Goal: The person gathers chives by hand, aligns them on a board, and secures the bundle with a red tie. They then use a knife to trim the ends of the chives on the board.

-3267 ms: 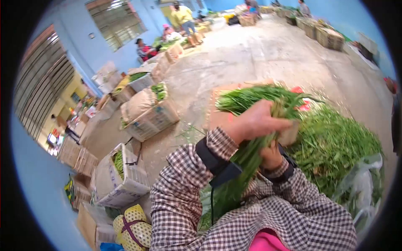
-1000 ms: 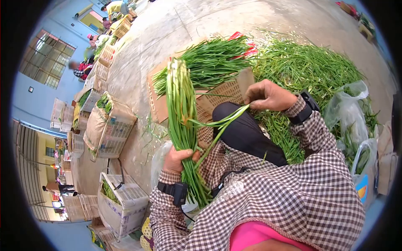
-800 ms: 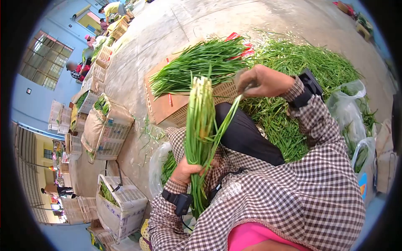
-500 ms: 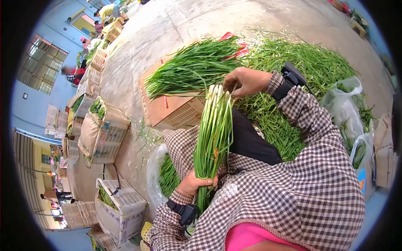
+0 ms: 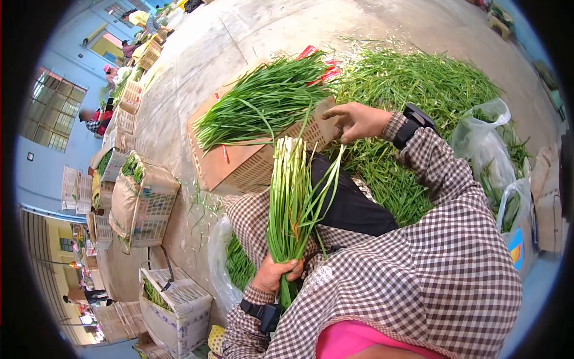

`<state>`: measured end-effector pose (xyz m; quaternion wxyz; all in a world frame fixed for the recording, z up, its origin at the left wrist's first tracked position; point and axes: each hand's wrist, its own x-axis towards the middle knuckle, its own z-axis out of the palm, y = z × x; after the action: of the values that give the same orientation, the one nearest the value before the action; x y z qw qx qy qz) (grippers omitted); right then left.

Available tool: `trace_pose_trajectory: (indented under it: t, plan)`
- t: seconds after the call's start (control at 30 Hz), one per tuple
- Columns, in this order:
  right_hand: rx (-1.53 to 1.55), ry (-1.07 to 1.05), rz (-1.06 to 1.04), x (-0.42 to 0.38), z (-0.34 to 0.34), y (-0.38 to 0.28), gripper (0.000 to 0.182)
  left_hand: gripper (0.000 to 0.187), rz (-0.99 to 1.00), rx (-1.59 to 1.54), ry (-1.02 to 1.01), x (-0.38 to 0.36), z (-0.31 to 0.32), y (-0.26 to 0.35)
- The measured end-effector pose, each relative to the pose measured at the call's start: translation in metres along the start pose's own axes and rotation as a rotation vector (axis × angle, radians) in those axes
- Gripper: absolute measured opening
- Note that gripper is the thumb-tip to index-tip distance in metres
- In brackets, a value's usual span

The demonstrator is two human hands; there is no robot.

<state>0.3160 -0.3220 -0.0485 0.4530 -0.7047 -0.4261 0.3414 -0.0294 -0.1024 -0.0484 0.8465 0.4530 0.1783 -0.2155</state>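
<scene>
My left hand (image 5: 277,275) is wrapped round the lower, leafy part of a bunch of garlic chives (image 5: 288,203), held upright over my lap with the pale stem ends at the top. A few stalks lean out of the bunch to the right. One of these, a chive stalk (image 5: 333,170), reaches up to the thumb of my right hand (image 5: 360,122), which pinches its tip; the index finger points away to the left. Beyond the bunch, a pile of chives (image 5: 263,99) lies on a brown board (image 5: 206,167) on top of a crate (image 5: 257,170).
Loose green leaves (image 5: 418,84) form a large heap on the floor to the right, by clear plastic bags (image 5: 487,140). Crates (image 5: 156,200) stand at the left. Another bag of greens (image 5: 222,263) sits beside my leg. Other people (image 5: 143,19) work far off.
My right hand has moved right and slightly down from the top of the bunch, drawing a stalk outward. The bunch has shifted a little left and down in view, still in my left hand.
</scene>
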Motion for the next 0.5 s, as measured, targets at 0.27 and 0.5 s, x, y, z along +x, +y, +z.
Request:
trace_pose_trajectory:
  t: [0.27,0.5]
  plan:
    - [-0.488,0.785,0.162,-0.031,-0.049,0.069,0.043,0.028,-0.031,0.060,0.026,-0.002,0.004,0.007]
    - [-0.564,0.382,-0.268,0.023,0.052,0.003,0.047,0.033,-0.007,0.250,0.038,0.000,0.007,0.009]
